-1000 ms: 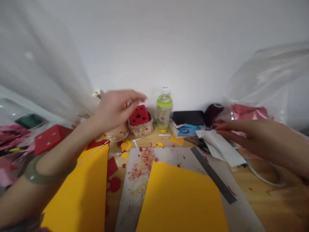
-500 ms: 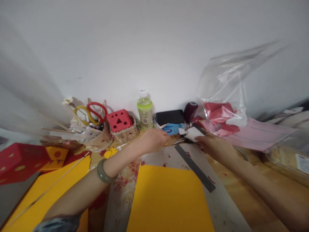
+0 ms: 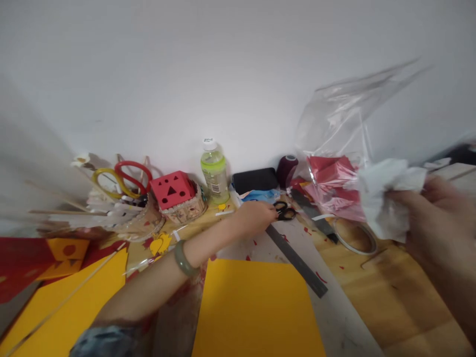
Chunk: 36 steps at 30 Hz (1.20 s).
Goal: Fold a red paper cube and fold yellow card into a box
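Wooden counter (image 3: 390, 292) carries two yellow paper sheets (image 3: 256, 307), one centred, one at left. One clear plastic bag (image 3: 338, 119) stands towards the right. Beside it, above the counter's right side, the person's right hand (image 3: 439, 213) pinches one crumpled white tissue (image 3: 377, 191), which juts left from the fingers, its long axis unclear. The left hand (image 3: 256, 218) lies at one pair of black-handled scissors (image 3: 285, 212), two loops pointing right, blades hidden; whether it grips them cannot be told.

Pretty cluttered table (image 3: 397, 287): board (image 3: 345, 312) in the middle, then off that, basket (image 3: 186, 211) and yellow scraps (image 3: 160, 244) at 10 o'clock, bottle (image 3: 214, 179) at 11, tape (image 3: 357, 252) at 2.
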### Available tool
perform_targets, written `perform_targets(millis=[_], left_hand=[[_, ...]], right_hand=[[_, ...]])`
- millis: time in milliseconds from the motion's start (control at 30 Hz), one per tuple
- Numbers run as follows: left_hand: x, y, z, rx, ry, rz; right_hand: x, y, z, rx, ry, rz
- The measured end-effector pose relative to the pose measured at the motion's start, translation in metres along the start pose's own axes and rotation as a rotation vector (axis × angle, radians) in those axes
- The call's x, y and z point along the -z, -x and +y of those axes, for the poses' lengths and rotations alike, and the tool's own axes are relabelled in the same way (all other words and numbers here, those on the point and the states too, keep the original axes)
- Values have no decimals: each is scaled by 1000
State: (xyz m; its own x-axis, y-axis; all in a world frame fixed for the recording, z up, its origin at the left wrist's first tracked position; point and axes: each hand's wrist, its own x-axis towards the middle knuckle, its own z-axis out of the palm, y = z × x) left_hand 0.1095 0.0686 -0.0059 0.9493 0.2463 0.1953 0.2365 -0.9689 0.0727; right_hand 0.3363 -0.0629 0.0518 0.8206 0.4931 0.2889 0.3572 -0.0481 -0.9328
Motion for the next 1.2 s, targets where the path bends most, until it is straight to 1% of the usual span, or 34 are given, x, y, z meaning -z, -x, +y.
perform_targets(millis=[67,133,233,300,367,433,467,533,567,600,633,700,767,867,967,1033,1067,1133,1200], left_hand=[[-3,-12,8,-40,-16,-1],[-7,-26,18,-71,-35,14],[-17,-48,35,-100,-58,52],[-23,-60,43,-107,-47,53],[-23,-68,46,-75,-20,35],[-15,-72,43,7,5,40],[-9,-73,40,65,19,58],[6,-72,31,177,57,108],[12,-71,27,217,83,131],[17,-70,24,244,111,147],[20,-69,21,259,142,155],[18,-68,19,260,208,144],[7,-70,21,235,270,110],[-14,-76,32,176,359,61],[-27,-86,47,178,467,67],[-32,-93,54,242,565,98],[-33,-97,54,295,624,123],[-34,-106,52,444,764,201],[-35,-117,47,613,941,296]], right_hand=[[7,4,-4,-1,-30,79],[14,9,-3,-59,-79,81],[25,18,5,-146,-140,-5],[33,23,12,-157,-121,-36],[43,28,18,-193,-85,-85],[52,30,24,-218,-15,-199],[55,31,27,-197,44,-294],[59,28,35,-105,221,-519],[59,26,39,-54,317,-606],[58,24,43,-15,404,-654],[55,22,47,4,470,-655],[48,19,50,23,550,-582],[41,20,47,51,580,-516],[35,22,38,72,567,-476],[38,21,34,72,571,-388],[44,18,36,76,615,-284],[47,16,37,80,642,-234],[53,12,39,88,689,-162],[57,11,42,91,714,-151]])
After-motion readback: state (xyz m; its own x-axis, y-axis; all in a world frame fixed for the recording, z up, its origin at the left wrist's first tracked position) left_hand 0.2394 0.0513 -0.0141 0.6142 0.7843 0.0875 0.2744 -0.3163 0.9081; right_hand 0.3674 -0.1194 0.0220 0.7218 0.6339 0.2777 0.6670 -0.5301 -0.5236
